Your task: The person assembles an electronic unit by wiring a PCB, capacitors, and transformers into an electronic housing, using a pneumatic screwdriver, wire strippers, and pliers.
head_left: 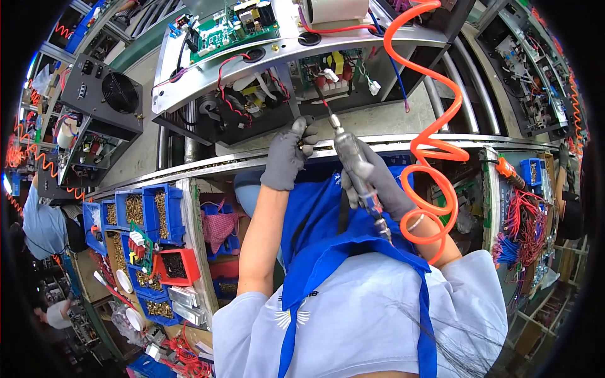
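My right hand (pixel 384 183), in a grey glove, grips a pneumatic screwdriver (pixel 354 157). Its long bit points up and away, toward the open front of a metal power-unit chassis (pixel 214 74). At the chassis's lower front edge is my left hand (pixel 283 157), also gloved in grey. Its fingers are curled together, and whatever they may hold is too small to make out. A green circuit board (pixel 222 38) sits on top of the chassis, beside a white cylinder (pixel 334 9). Red wires (pixel 220 91) hang down its front, and another board (pixel 337 66) shows inside.
A coiled orange air hose (pixel 457 101) loops down over my right forearm. Blue bins (pixel 170 214) of brass-coloured screws and a red bin (pixel 192 268) stand at left. Another chassis (pixel 101 94) is at far left; wire bundles (pixel 523 220) lie at right. Rollers (pixel 479 88) run behind the bench.
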The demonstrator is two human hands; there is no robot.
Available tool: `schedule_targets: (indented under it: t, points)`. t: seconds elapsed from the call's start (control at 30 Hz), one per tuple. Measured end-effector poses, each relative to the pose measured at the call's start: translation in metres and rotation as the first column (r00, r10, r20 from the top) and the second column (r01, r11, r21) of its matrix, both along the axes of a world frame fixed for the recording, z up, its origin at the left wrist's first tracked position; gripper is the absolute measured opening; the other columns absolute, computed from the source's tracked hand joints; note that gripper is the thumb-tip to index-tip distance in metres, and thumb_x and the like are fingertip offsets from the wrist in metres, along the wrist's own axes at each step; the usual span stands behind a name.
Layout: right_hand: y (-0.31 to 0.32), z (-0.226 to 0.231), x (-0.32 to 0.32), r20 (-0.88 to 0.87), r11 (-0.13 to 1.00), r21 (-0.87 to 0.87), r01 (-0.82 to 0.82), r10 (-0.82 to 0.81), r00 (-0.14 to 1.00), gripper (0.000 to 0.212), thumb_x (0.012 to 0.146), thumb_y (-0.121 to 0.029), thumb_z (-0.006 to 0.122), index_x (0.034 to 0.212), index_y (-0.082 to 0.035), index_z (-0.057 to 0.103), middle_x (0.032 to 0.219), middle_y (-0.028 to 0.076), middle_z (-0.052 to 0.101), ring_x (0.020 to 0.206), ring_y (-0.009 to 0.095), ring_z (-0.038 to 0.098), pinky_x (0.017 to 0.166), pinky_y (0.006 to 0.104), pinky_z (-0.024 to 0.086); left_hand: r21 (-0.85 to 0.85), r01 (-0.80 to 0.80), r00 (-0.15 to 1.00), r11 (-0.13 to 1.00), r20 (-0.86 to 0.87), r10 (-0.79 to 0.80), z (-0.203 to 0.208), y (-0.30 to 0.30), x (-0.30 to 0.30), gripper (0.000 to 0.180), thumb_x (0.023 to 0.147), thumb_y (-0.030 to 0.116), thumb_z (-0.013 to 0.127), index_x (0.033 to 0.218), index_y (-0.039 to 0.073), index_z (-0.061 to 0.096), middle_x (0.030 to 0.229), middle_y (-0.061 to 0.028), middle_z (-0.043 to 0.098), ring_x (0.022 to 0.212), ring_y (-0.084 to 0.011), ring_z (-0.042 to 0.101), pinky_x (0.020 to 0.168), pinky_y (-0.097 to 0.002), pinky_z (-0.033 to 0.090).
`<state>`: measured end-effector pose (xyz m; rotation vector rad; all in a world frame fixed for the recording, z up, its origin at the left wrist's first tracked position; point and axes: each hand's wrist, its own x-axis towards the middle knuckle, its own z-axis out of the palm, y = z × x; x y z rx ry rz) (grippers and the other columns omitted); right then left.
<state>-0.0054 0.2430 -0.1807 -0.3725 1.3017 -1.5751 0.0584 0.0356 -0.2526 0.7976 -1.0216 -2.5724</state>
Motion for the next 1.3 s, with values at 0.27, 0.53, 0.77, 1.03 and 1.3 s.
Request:
schedule_targets:
  t: [0.27, 0.53, 0.77, 1.03, 1.3]
  points:
    - [0.042, 0.025, 0.001, -0.008, 0.973, 0.114, -0.199, 0.201, 0.980, 0.094, 0.070, -0.043, 0.073, 0.145, -0.008, 0.029, 0.074, 0.009, 0.058, 0.052, 0.014, 0.059, 0.047, 0.0246, 0.048, 0.170, -0.031, 0.989, 0.985, -0.138, 0.055, -0.010, -0.003, -0.015, 0.025, 0.090, 0.023, 0.068, 0.106, 0.005, 0.061, 0.091, -0.0069, 0.065, 0.070, -0.0095, 0.058, 0.048, -0.0182, 0.043]
    - [0.046, 0.015, -0.007, 0.012, 0.966, 0.135, -0.221, 0.221, 0.975, 0.092, 0.070, -0.042, 0.072, 0.145, -0.008, 0.030, 0.073, 0.009, 0.057, 0.050, 0.014, 0.058, 0.045, 0.0247, 0.049, 0.137, 0.034, 0.985, 0.990, -0.174, -0.010, -0.002, -0.005, -0.019, 0.027, 0.091, 0.024, 0.066, 0.104, 0.001, 0.060, 0.090, -0.0120, 0.064, 0.064, -0.0083, 0.056, 0.046, -0.0164, 0.043]
    - [0.052, 0.012, -0.013, 0.315, 0.976, -0.066, -0.208, 0.218, 0.924, 0.083, 0.076, -0.039, 0.068, 0.143, -0.008, 0.031, 0.073, 0.008, 0.057, 0.050, 0.014, 0.057, 0.044, 0.0249, 0.047, 0.019, 0.123, 0.976, 0.992, -0.182, -0.118, 0.000, -0.013, -0.016, 0.030, 0.093, 0.020, 0.063, 0.110, -0.004, 0.061, 0.093, -0.0154, 0.067, 0.067, -0.0098, 0.061, 0.049, -0.0173, 0.047]
    - [0.051, 0.005, -0.011, 0.219, 0.984, 0.009, -0.180, 0.174, 0.960, 0.081, 0.077, -0.034, 0.069, 0.144, -0.009, 0.031, 0.074, 0.009, 0.057, 0.050, 0.014, 0.057, 0.044, 0.0254, 0.047, 0.142, 0.079, 0.991, 0.987, -0.117, -0.063, -0.007, -0.005, -0.026, 0.027, 0.092, 0.019, 0.065, 0.109, -0.002, 0.062, 0.092, -0.0149, 0.067, 0.067, -0.0104, 0.062, 0.051, -0.0178, 0.051]
    - [0.050, 0.001, -0.013, 0.005, 0.989, 0.091, -0.118, 0.118, 0.993, 0.089, 0.075, -0.035, 0.070, 0.147, -0.009, 0.026, 0.074, 0.010, 0.058, 0.051, 0.015, 0.060, 0.046, 0.0255, 0.049, 0.277, 0.138, 0.982, 0.951, -0.162, -0.096, -0.015, 0.005, -0.048, 0.026, 0.089, 0.025, 0.068, 0.101, 0.002, 0.063, 0.090, -0.0125, 0.066, 0.070, -0.0152, 0.061, 0.047, -0.0229, 0.048]
